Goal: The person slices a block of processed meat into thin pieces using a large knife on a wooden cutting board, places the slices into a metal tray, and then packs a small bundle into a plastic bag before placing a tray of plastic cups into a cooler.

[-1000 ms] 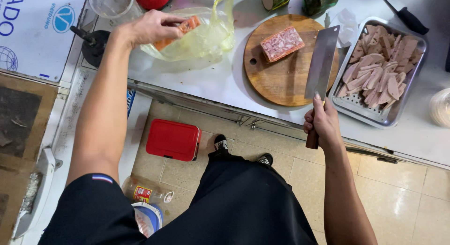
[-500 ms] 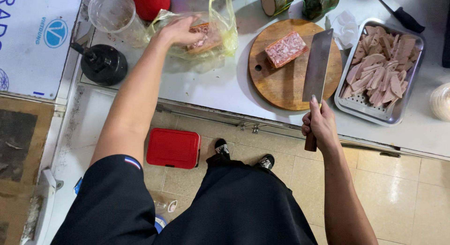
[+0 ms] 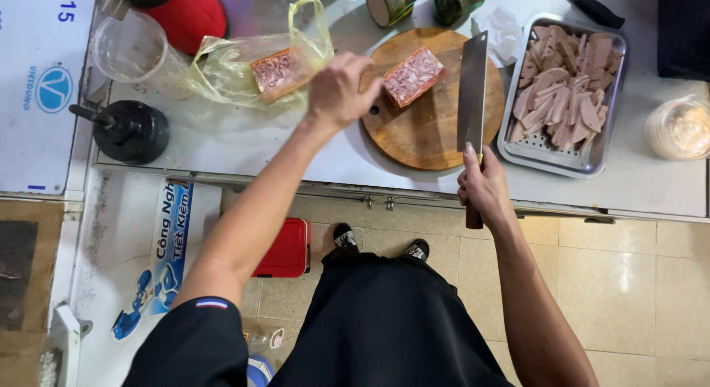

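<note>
Two meat blocks now lie apart: one left inside the plastic bag [image 3: 251, 72], while my left hand [image 3: 339, 91], fingers loosely curled and empty, reaches the meat block [image 3: 414, 76] on the round cutting board [image 3: 429, 135], my right hand [image 3: 484, 191] gripping the cleaver [image 3: 472, 91].

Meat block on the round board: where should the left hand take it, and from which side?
Grip the meat block across its two long side faces, fingers coming down from above on its left end, nearest the left hand. It lies flat and tilted on the cutting board, and the cleaver in the right hand stands to its right.
</note>
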